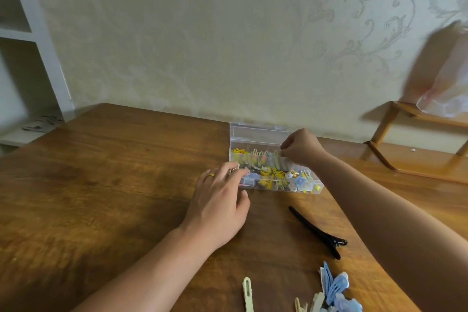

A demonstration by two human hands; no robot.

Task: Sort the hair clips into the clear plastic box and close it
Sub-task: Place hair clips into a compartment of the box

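Clips still loose: black alligator clip [319,232] near centre of wooden table [101,185], blue snap clips [338,286] and cream clips [247,294] heaped at near edge. Clear plastic box [276,175] is open toward the back of the table, lid [258,132] hinged up, compartments filled with small yellow and pastel clips. Left hand [219,200] is laid on the box's left end, fingers spread, a small pale clip seemingly pinched at the fingertips. Right hand [301,147] is curled over the back row; whether anything is held cannot be told. Clips judged light, rigid, smooth plastic or metal, slippery; best pinched mid-body across flat faces. Box thin-walled, light, easily skidded, so to be steadied when shut.
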